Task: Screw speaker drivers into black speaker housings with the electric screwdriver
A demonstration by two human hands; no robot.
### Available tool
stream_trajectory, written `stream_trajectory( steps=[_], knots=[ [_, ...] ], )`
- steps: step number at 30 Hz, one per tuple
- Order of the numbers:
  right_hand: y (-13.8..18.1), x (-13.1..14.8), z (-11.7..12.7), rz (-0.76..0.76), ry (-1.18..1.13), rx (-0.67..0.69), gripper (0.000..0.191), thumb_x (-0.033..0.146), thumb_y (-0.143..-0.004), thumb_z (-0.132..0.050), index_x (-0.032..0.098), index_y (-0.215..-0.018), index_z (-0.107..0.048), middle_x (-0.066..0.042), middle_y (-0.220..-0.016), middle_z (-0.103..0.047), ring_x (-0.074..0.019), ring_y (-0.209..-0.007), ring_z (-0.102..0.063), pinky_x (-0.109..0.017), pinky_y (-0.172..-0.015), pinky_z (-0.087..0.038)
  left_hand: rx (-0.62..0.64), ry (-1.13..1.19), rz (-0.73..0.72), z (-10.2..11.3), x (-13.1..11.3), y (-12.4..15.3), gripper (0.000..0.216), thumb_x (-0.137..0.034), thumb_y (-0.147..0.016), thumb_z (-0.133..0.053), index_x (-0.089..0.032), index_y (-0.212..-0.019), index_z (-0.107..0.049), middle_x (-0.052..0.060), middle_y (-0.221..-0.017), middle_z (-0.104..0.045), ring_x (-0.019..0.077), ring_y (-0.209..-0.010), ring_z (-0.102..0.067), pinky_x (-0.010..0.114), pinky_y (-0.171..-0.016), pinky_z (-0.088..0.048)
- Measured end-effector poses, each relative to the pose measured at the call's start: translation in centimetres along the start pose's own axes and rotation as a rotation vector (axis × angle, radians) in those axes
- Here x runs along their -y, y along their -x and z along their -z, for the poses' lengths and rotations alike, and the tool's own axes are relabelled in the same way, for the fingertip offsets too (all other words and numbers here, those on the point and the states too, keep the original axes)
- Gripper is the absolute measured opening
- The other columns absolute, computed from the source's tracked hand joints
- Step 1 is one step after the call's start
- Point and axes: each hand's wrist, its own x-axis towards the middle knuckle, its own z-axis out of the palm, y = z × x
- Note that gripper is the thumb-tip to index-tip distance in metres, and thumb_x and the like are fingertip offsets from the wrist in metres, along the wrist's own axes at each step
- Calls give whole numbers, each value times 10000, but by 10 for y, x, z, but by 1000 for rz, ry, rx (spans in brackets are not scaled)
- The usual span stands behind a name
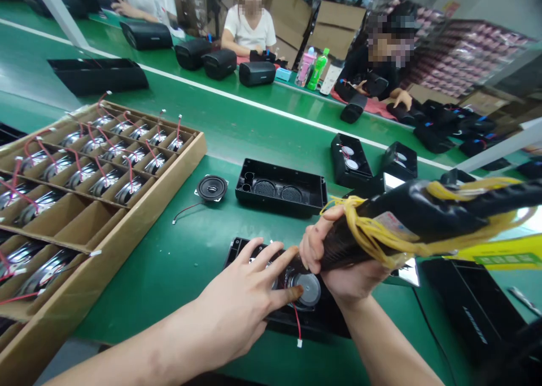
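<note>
My left hand [245, 295] lies spread on a black speaker housing [279, 312] at the near edge of the green table, one fingertip on the round speaker driver [308, 289] seated in it. A red wire with a white plug [298, 332] hangs from the driver. My right hand [339, 262] is wrapped round a black power screwdriver [406, 216] bound with yellow cord, its tip hidden down by the driver.
An empty black housing [282, 188] and a loose driver [212, 188] lie further back. A cardboard tray [139, 205] of several drivers stands at left. More housings [351, 160] sit behind. Across the belt [254, 126], seated people work on black speakers. A black box [474, 307] is at right.
</note>
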Motion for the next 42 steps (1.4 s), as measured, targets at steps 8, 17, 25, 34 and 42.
stream_trajectory(
  steps=[8, 17, 25, 34, 42],
  knots=[
    [1, 3, 0, 69, 0, -6, 685, 866, -848, -598, 293, -1222, -629, 37, -669, -599, -130, -398, -493, -250, -370, -425, -3, 34, 15, -12, 2, 3, 755, -365, -816, -786, -391, -1518, -509, 146, -1712, -347, 451, -1567, -321, 746, -1227, -245],
    [9, 103, 57, 602, 317, -412, 598, 761, -907, -581, 226, -1147, -695, 64, -588, -573, -111, -340, -411, -246, -306, -360, -350, 42, 109, 2, 15, 26, 507, -218, -957, -549, -395, -1430, -585, -21, -1723, -364, 331, -1549, -393, 546, -1192, -464],
    [4, 106, 96, 615, 496, -650, 664, 854, -865, -507, 222, -1029, -625, 80, -534, -517, -119, -324, -402, -230, -292, -327, -291, -7, 259, -24, 42, 36, 365, -491, -982, -596, -436, -1340, -644, -32, -1664, -467, 374, -1457, -517, 626, -1065, -560],
    [9, 99, 98, 578, 534, -626, 748, 900, -853, -477, 210, -1089, -644, 80, -551, -493, -111, -338, -401, -227, -309, -331, -185, 5, 181, -20, 54, 28, 426, -478, -918, -707, -451, -1340, -659, -10, -1642, -486, 355, -1384, -598, 556, -997, -646],
    [19, 105, 98, 470, 380, -645, 854, 907, -586, -741, 239, -1119, -724, 67, -523, -541, -136, -324, -376, -265, -264, -293, -139, 132, 280, -8, 37, 22, 440, -324, -862, -813, -394, -1280, -697, 19, -1606, -511, 339, -1435, -517, 562, -1119, -555]
  ],
)
